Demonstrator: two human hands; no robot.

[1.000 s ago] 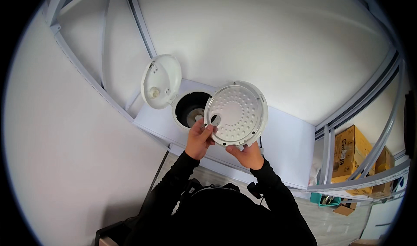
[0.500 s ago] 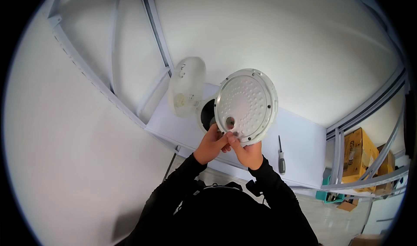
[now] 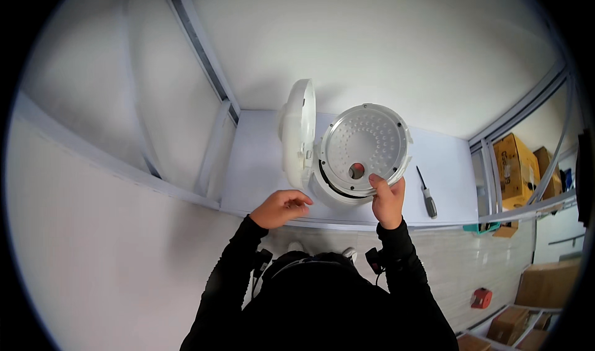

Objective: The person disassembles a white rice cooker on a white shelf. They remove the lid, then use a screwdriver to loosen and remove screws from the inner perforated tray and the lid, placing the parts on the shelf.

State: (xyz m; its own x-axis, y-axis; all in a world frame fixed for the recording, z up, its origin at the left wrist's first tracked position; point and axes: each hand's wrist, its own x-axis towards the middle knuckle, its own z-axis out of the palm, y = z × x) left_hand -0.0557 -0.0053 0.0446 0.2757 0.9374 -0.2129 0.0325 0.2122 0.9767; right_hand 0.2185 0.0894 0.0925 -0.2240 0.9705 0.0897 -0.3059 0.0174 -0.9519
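My right hand (image 3: pixel 388 206) grips the lower right rim of a round lid panel (image 3: pixel 362 139), its thumb on top. The panel is a silvery dimpled disc in a white plastic ring, with small dark screws around the edge and one round hole. It tilts over the white rice cooker body (image 3: pixel 334 191), whose dark inside shows at the lower left. A white domed lid cover (image 3: pixel 299 134) stands upright left of the body; whether it is attached I cannot tell. My left hand (image 3: pixel 282 208) is below that cover, fingers loosely bent and nothing visible in them.
On the white table (image 3: pixel 254 165), a grey-handled screwdriver (image 3: pixel 427 196) lies to the right. Grey metal frame posts (image 3: pixel 204 47) stand at both sides. Yellow and brown boxes (image 3: pixel 515 168), a teal basket (image 3: pixel 480 228) and a red object (image 3: pixel 481 298) are off to the right.
My left hand has let go of the lid panel and moved left. The panel has come down over the cooker body in my right hand. My view has shifted, and the domed cover now appears edge-on.
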